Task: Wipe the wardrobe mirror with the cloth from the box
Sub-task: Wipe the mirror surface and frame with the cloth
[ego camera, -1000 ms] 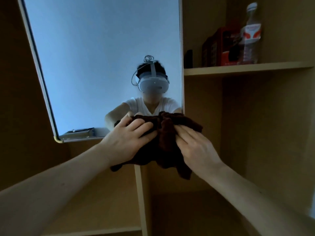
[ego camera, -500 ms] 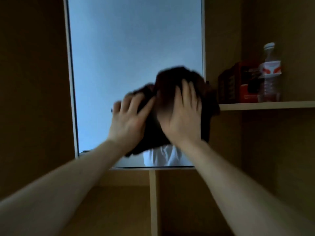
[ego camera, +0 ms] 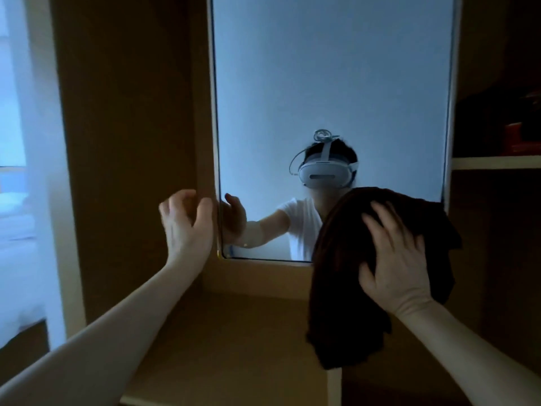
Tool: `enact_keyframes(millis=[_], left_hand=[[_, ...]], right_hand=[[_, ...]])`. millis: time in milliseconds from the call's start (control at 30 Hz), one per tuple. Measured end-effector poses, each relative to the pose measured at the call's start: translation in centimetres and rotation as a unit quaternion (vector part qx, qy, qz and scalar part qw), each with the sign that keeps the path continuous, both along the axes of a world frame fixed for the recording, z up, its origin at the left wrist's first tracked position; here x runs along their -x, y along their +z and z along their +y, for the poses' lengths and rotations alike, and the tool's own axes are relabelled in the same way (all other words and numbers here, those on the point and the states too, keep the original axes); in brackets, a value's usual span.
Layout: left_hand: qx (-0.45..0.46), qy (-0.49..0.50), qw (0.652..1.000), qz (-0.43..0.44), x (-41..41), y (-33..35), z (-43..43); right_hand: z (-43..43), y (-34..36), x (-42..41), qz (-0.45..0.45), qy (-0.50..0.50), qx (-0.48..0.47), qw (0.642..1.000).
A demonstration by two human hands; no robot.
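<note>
The wardrobe mirror [ego camera: 330, 83] fills the upper middle of the view in a pale frame and reflects a person wearing a headset. A dark brown cloth [ego camera: 348, 288] hangs over the mirror's lower right corner and down past its bottom edge. My right hand [ego camera: 392, 259] presses flat on the cloth with its fingers spread. My left hand [ego camera: 187, 224] is at the mirror's left frame edge, fingers loosely curled, holding nothing; whether it touches the frame I cannot tell.
A brown wardrobe panel [ego camera: 128, 142] stands left of the mirror, with a bright curtained window [ego camera: 17, 171] beyond it. A shelf [ego camera: 494, 162] at the right carries dark and red items [ego camera: 521, 136]. A wooden ledge [ego camera: 234, 347] lies below the mirror.
My left hand has come off the cloth and moved left to the mirror's frame. My right hand alone now presses the cloth, lower and further right on the mirror.
</note>
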State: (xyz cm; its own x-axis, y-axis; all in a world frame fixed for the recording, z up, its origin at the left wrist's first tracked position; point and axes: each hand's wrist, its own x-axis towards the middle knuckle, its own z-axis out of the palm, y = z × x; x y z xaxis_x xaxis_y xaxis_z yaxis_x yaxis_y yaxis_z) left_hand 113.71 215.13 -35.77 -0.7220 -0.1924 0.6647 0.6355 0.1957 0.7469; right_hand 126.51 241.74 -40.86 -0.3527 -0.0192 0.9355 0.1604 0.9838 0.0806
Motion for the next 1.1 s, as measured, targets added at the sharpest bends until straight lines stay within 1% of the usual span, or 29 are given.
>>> enact_keyframes(millis=[33, 67, 133, 167, 200, 300, 367, 433, 500, 567, 633, 733, 800, 833, 867, 967, 1033, 1067, 1100], left_hand=[[-0.027, -0.047, 0.997, -0.061, 0.3, 0.0, 0.1], [-0.052, -0.116, 0.984, -0.123, 0.7, 0.0, 0.3], [-0.092, -0.255, 0.935, -0.227, 1.4, -0.4, 0.7], [-0.103, -0.288, 0.916, -0.26, 1.5, -0.6, 0.8], [-0.097, -0.303, 0.907, -0.274, 1.3, -0.6, 0.8], [-0.092, -0.318, 0.908, -0.259, 1.3, -1.0, 0.5], [-0.073, -0.323, 0.906, -0.264, 1.2, -0.9, 0.3], [-0.073, -0.311, 0.906, -0.279, 0.9, -0.9, 0.3], [-0.072, -0.305, 0.905, -0.287, 0.3, -0.7, 0.2], [-0.077, -0.305, 0.904, -0.288, 0.2, -0.6, 0.0], [-0.079, -0.306, 0.904, -0.288, 0.0, -0.6, -0.3], [-0.059, -0.297, 0.91, -0.283, -0.2, -0.6, -0.4], [-0.049, -0.303, 0.913, -0.268, -0.2, -0.7, -0.4], [-0.046, -0.31, 0.913, -0.262, -0.1, -0.8, -0.3], [-0.04, -0.313, 0.914, -0.256, 0.0, -0.8, -0.2], [-0.02, -0.3, 0.923, -0.24, 0.8, -0.9, -0.1], [-0.014, -0.3, 0.919, -0.256, 0.9, -0.9, 0.0], [-0.022, -0.309, 0.913, -0.264, 1.1, -1.0, 0.0], [-0.034, -0.317, 0.91, -0.263, 1.2, -1.0, 0.1]], right_hand=[[-0.3, 0.1, 0.1, 0.003, 0.001, 0.003, 1.0], [-0.9, 0.2, 0.3, 0.005, 0.004, 0.005, 1.0], [-2.1, 0.4, 1.0, -0.003, 0.007, 0.003, 1.0], [-2.9, 0.4, 1.5, -0.011, 0.008, 0.002, 1.0], [-3.8, 0.4, 2.2, -0.024, 0.008, 0.001, 1.0], [-7.5, 0.7, 4.6, -0.088, -0.005, -0.012, 0.996], [-10.4, 0.9, 6.4, -0.118, -0.012, -0.031, 0.992], [-13.2, 0.8, 7.9, -0.148, -0.009, -0.046, 0.988], [-14.6, 0.9, 8.6, -0.153, 0.003, -0.054, 0.987], [-14.2, 0.8, 8.7, -0.163, 0.035, -0.106, 0.98], [-12.9, 0.8, 8.1, -0.168, 0.074, -0.195, 0.963], [-10.6, 1.8, 7.2, -0.194, 0.103, -0.311, 0.925], [-9.7, 3.5, 6.9, -0.233, 0.11, -0.365, 0.895], [-9.6, 4.6, 6.8, -0.247, 0.112, -0.378, 0.885], [-9.5, 6.0, 6.7, -0.247, 0.118, -0.382, 0.883], [-10.4, 11.7, 6.5, -0.207, 0.097, -0.373, 0.899], [-12.0, 16.6, 6.4, -0.174, 0.019, -0.361, 0.916], [-12.7, 19.1, 6.7, -0.173, -0.028, -0.33, 0.928], [-13.4, 21.3, 7.0, -0.161, -0.054, -0.288, 0.942]])
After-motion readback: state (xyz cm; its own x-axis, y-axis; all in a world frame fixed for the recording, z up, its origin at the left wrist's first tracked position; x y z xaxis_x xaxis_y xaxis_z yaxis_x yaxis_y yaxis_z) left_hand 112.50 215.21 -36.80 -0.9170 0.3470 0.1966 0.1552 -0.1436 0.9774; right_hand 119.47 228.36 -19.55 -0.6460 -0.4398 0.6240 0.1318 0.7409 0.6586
